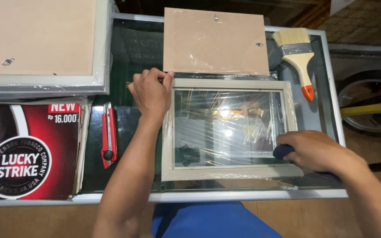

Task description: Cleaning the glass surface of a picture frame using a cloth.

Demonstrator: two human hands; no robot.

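A pale cream picture frame (230, 172) wrapped in clear plastic film lies on a glass-topped table (318, 119), its pane reflecting light. My left hand (151, 93) grips the frame's top left corner. My right hand (315, 152) rests at the frame's lower right corner, closed around a dark blue handle (282, 151); the tool's working end is hidden. A brown backing board (214, 40) with small hangers lies just beyond the frame, partly in plastic.
A red utility knife (108, 134) lies left of the frame. A wide paintbrush (297, 55) with an orange-tipped handle sits at the back right. A larger frame back (40, 44) and a red-and-black printed poster (31, 150) fill the left side. A wheel (367, 105) stands off the table's right.
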